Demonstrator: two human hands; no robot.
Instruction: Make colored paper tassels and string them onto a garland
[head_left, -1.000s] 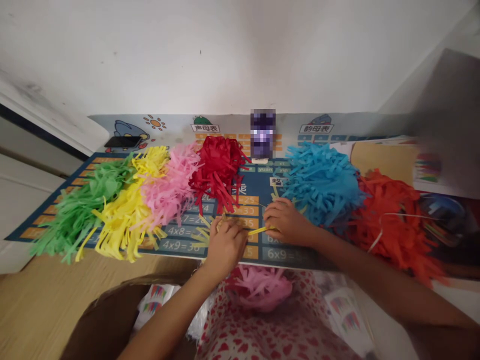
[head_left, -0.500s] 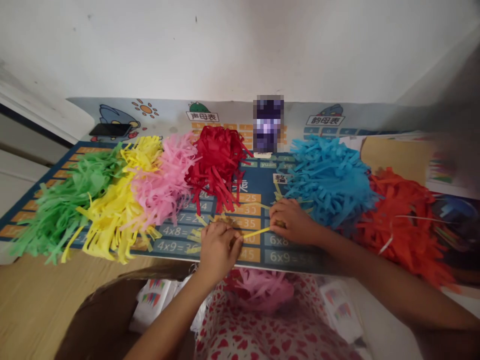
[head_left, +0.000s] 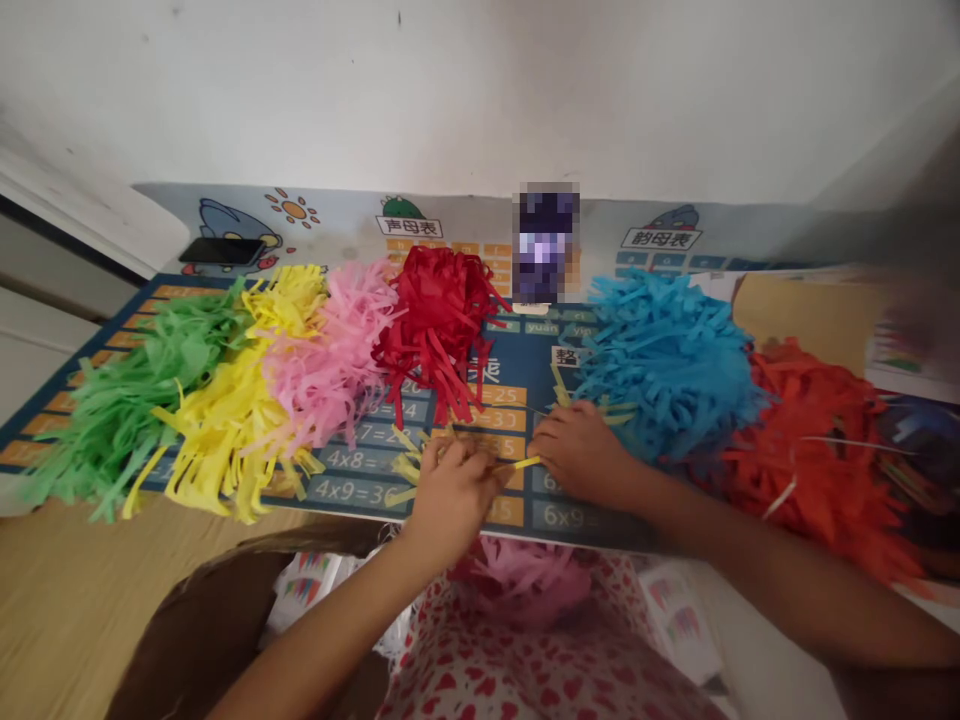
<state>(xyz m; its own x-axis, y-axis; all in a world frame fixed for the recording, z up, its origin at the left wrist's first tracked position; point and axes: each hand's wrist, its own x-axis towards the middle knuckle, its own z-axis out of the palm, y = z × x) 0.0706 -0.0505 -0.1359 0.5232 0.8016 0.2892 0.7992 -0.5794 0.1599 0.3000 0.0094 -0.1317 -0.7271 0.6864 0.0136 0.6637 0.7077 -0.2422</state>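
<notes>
A yellow fringed paper tassel [head_left: 526, 463] stretches between my two hands, its middle narrow like a twisted cord. My left hand [head_left: 456, 485] is closed around one side, with pale yellow fringe [head_left: 407, 465] poking out beyond the fingers. My right hand [head_left: 581, 448] grips the other side, and more yellow strips [head_left: 616, 410] show behind it. Both hands are low over the table's front edge, close together. The fingertips of the left hand are partly hidden.
Green [head_left: 150, 380], yellow [head_left: 232, 430], pink [head_left: 330, 360] and red [head_left: 439, 320] paper tassels lie left to centre. Blue [head_left: 671, 360] and orange-red [head_left: 817, 460] ones lie right. A phone [head_left: 225, 251] rests at back left; a pixelated upright object [head_left: 546, 245] stands at the back. Pink fringe [head_left: 525, 580] lies on my lap.
My left hand has moved right, towards my right hand, and the stretch of yellow paper showing between them is shorter. The right hand has shifted slightly left. The view has moved a little.
</notes>
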